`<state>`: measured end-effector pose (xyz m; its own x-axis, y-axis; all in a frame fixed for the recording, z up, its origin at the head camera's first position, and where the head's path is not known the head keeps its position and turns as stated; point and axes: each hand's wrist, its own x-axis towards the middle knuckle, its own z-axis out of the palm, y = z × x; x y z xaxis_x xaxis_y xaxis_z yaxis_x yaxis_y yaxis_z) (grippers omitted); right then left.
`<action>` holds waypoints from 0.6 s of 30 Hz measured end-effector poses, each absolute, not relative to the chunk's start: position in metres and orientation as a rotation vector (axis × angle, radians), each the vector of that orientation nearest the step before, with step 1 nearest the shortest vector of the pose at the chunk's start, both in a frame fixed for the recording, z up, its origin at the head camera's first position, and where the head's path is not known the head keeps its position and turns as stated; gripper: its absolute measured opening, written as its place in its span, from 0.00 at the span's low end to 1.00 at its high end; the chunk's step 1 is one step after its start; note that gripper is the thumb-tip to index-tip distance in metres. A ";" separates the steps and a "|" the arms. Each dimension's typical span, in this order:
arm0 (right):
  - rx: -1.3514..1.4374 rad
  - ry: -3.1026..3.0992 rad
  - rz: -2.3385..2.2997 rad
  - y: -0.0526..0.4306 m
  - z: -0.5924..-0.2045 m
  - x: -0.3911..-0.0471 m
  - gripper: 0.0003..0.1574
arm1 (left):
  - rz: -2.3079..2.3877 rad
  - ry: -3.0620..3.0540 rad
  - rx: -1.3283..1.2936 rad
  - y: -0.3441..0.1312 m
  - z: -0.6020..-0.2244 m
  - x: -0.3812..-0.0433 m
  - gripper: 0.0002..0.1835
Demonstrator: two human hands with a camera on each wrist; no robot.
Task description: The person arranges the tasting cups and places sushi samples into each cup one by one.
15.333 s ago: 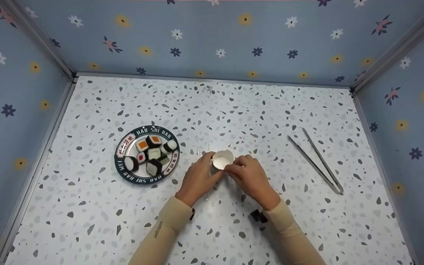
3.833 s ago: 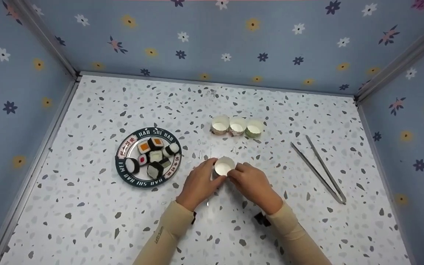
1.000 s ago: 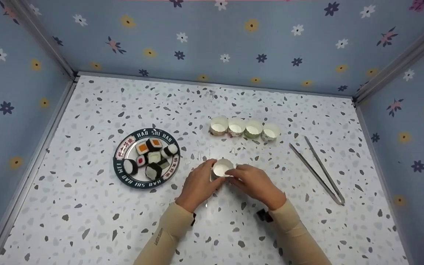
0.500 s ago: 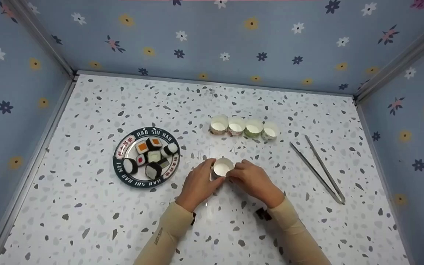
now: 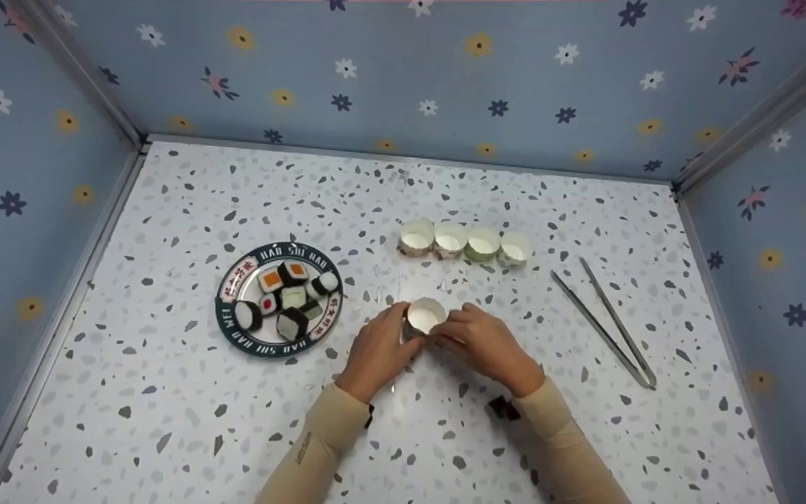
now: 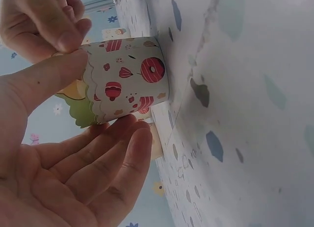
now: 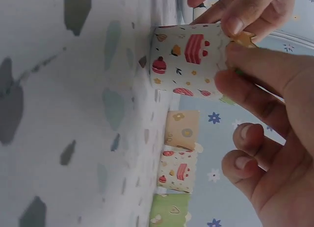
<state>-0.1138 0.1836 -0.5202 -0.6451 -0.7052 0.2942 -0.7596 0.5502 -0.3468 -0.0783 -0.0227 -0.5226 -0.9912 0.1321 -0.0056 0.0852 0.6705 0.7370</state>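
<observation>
A stack of nested paper baking cups (image 5: pixel 427 317) stands upright on the table between the two hands. The outermost cup (image 6: pixel 132 72) is white with red cake and donut prints; scalloped green and orange rims poke out of it. My left hand (image 5: pixel 377 348) holds the stack from the left, thumb at the near rim and fingers along the other side. From the right, my right hand (image 5: pixel 485 344) pinches the rim between thumb and index finger (image 7: pixel 255 97), its other fingers curled loosely. Beyond the hands, several single cups (image 5: pixel 464 243) stand upright in a row.
On the left is a round plate (image 5: pixel 227 324) with a dark green lettered rim, bearing several sushi pieces (image 5: pixel 294 297). Metal tongs (image 5: pixel 606 324) lie spread on the right. Blue flowered panels (image 5: pixel 403 70) border the speckled table (image 5: pixel 235 420) at the back and sides.
Over the longer span a row of single cups has appeared behind the stack, the rightmost added since 3.8 s ago. In the last second, only the right fingers shift slightly at the rim.
</observation>
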 end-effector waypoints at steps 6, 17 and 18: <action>1.272 -2.496 0.782 0.185 -0.502 -0.117 0.07 | 1.242 2.796 0.161 -0.023 -0.521 -0.080 0.29; 1.135 -2.673 0.637 0.176 -0.509 -0.173 0.07 | 1.265 2.777 0.182 -0.024 -0.523 -0.079 0.32; 1.127 -2.710 0.622 0.174 -0.512 -0.177 0.08 | 1.260 2.778 0.182 -0.023 -0.524 -0.079 0.32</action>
